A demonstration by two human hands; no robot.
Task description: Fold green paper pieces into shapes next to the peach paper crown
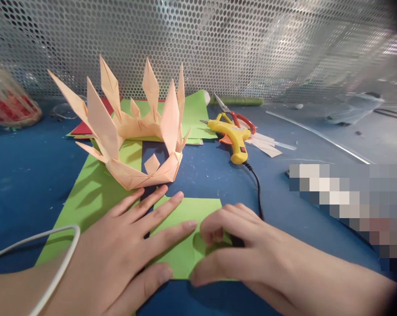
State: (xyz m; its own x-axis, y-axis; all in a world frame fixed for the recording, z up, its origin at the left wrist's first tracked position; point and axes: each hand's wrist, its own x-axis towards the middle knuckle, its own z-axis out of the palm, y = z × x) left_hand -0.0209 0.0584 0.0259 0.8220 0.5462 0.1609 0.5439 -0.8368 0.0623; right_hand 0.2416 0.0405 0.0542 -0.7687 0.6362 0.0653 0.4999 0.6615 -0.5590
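A small sheet of light green paper [185, 237] lies on the blue table close to me. My left hand [126, 245] rests flat on its left part with the fingers spread. Over the sheet's right side, my right hand [238, 245] has its fingers curled and the thumb apart from them near the lower edge; nothing shows between them. Just beyond my left fingertips stands a peach paper crown [135, 175] with tall folded points. Partly under the crown and my left hand lies a longer green sheet [83, 197].
A yellow glue gun [233, 134] with a black cord lies behind, by red-handled scissors [243, 120] and paper scraps [267, 145]. A jar with red contents [12, 105] stands far left. A white cable [63, 267] crosses my left wrist. Perforated metal [198, 48] backs the table.
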